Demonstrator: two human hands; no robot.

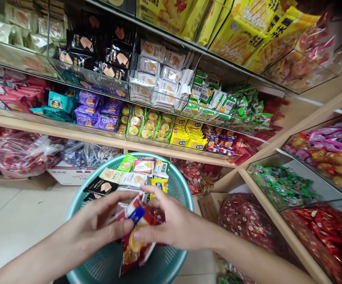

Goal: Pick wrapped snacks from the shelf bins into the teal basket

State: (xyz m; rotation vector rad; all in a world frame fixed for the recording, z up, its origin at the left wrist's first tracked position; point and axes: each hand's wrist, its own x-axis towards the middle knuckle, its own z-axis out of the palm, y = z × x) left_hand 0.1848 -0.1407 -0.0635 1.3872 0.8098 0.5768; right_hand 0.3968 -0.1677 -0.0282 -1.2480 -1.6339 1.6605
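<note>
Between them, my two hands grip a few red, white and blue snack packets (132, 246) with a round biscuit printed on the front. My left hand (106, 221) has its thumb on the blue band, its fingers curled behind. The thumb of my right hand (173, 221) presses on the biscuit picture. Both hands are over a teal plastic basket (185, 197). Inside the basket, beyond my fingers, lie a black packet (101, 186), cream packets (112, 175), a pink-and-white packet (143, 165), a green-and-white packet (160, 169) and a yellow packet (160, 184).
Shelves with clear dividers hold purple packets (108, 122), yellow packets (188, 136), red-blue packets (221, 142) and white packets (149, 65). Bagged goods (29, 156) and a white carton (67, 174) sit under the lower shelf. A side shelf (265, 193) angles along the right. Pale tiles (26, 221) cover the floor.
</note>
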